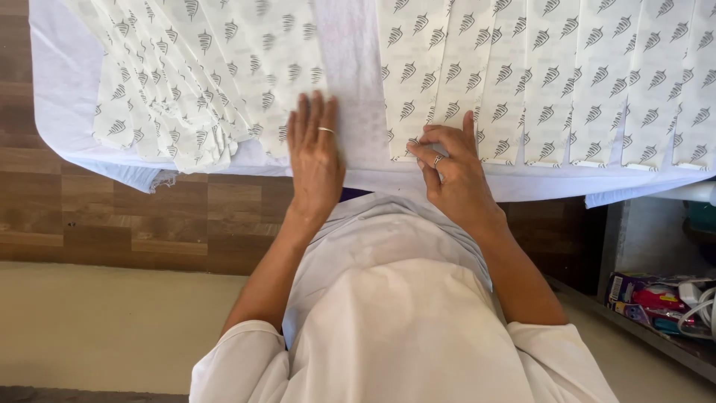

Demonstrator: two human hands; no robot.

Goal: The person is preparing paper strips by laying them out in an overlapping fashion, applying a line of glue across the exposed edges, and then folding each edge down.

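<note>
Strips of white paper printed with small grey leaf-like marks (567,82) are laid side by side across the right half of the table, overlapping slightly and hanging near its front edge. To the left, a fanned heap of the same printed white strips (186,82) is gathered, its lower ends bunched and slightly crumpled. Between the two groups a plain white band of thin tissue-like sheet (350,67) is left bare.

The left hand (315,157) is pressed flat, fingers spread and apart, on the inner edge of the fanned heap just beside the plain band; nothing is gripped by it. The right hand (451,175) is bent at the knuckles, with thumb and fingertips pinched together on the lower end of the nearest strip of the row (406,104), close to the table's front edge.

As a judgement, the work appears to be partway: many strips are already set out in an ordered row, while a sizeable heap is left unsorted on the left.

The surface is a table covered with a white cloth or sheet (60,75), which droops over the front and the left corner. Beneath it a brown wood-patterned wall or panel (112,209) is seen, and below that a pale floor (97,328). At lower right a low shelf (671,347) holds colourful packets and a white cable (660,298).
</note>
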